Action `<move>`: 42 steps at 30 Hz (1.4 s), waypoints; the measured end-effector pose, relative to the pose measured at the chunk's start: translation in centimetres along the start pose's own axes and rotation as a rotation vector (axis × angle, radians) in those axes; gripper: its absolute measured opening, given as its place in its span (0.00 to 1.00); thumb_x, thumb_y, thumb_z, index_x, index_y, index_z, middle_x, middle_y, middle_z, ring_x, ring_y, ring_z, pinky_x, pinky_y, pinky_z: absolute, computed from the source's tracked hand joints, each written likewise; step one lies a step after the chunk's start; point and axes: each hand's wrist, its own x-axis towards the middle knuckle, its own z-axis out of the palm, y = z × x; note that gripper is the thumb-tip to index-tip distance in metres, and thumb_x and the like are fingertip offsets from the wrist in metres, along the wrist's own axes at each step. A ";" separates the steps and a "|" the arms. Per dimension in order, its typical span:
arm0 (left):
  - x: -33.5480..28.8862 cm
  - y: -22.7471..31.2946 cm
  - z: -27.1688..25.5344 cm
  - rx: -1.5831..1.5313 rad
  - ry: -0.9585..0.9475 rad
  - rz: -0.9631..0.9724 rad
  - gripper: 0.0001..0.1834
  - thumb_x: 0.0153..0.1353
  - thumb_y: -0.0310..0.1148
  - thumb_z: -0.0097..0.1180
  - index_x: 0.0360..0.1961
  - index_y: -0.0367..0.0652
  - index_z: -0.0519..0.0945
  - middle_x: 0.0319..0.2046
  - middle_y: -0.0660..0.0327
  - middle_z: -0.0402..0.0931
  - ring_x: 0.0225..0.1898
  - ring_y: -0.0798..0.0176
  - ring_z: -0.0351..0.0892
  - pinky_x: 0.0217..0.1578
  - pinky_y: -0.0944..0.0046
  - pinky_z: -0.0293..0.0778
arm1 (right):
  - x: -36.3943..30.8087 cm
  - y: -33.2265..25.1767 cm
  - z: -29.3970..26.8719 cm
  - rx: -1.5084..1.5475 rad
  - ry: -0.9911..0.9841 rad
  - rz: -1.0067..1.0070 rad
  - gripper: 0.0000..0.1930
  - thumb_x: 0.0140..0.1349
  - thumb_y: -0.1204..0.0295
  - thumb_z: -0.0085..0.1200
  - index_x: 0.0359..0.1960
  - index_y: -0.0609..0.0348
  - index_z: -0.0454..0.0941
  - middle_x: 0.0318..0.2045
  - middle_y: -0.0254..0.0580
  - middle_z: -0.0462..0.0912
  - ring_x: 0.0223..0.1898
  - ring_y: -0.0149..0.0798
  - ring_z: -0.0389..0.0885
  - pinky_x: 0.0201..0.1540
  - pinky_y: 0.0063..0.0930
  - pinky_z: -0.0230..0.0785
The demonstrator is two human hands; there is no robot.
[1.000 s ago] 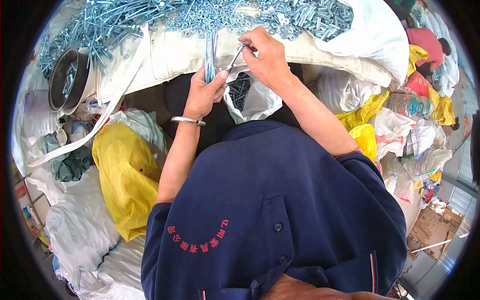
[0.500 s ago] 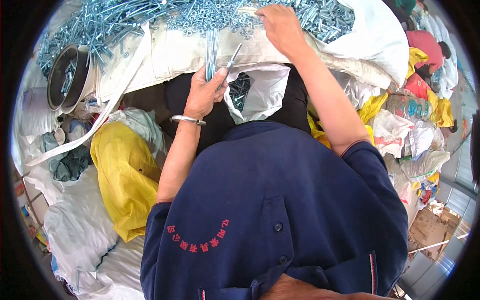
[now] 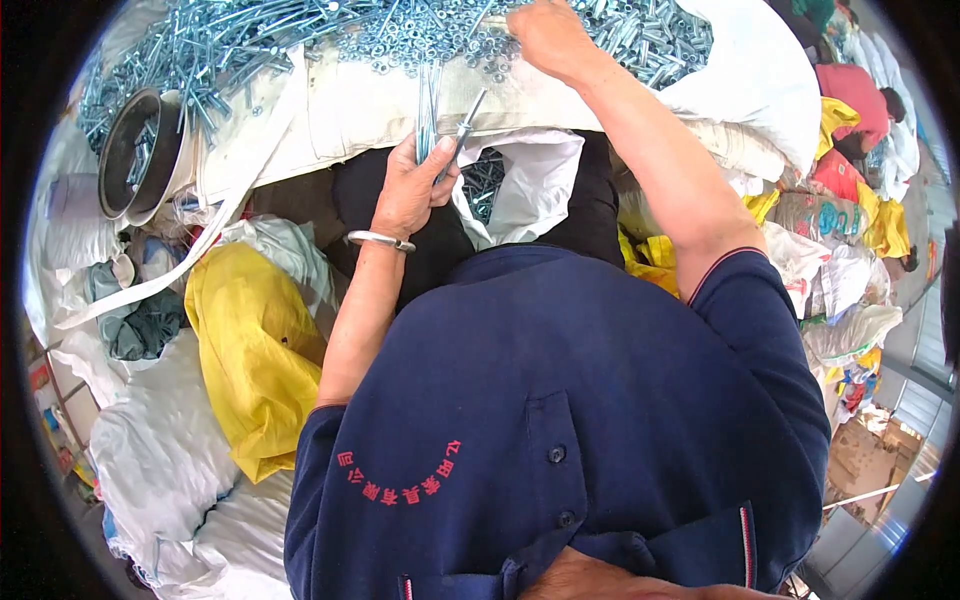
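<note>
My left hand (image 3: 408,190), a metal bangle on its wrist, is wrapped round several long thin bolts (image 3: 428,105) that point up and away from me. One bolt (image 3: 469,118) tilts to the right, a collar-like piece partway along it. My right hand (image 3: 551,40) reaches to the far side with its fingers curled down at the edge of a heap of small nuts (image 3: 440,38); what its fingertips hold, if anything, is hidden. Right of that hand lies a heap of short metal sleeves (image 3: 650,42). Long bolts (image 3: 240,45) are piled at the far left.
A pale cloth-covered work surface (image 3: 340,110) carries the heaps. At its left leans a dark-mouthed round container (image 3: 128,165) with metal pieces inside. An open white bag (image 3: 535,180) between my knees holds bolts. Yellow sacks (image 3: 250,350) and white sacks lie around; another person (image 3: 850,95) sits far right.
My right hand has shifted slightly up and left over the nuts, its fingers nearer the picture's top edge. The left hand keeps its grip on the bolts almost unmoved.
</note>
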 end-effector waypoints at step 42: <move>0.1 -0.7 -0.2 0.021 0.008 0.046 0.10 0.64 0.35 0.60 0.37 0.42 0.73 0.21 0.65 0.72 0.13 0.78 0.60 0.12 0.76 0.51 | -7.3 -11.7 -4.5 1.670 0.111 0.626 0.07 0.63 0.74 0.58 0.38 0.66 0.79 0.32 0.38 0.81 0.35 0.30 0.81 0.42 0.24 0.75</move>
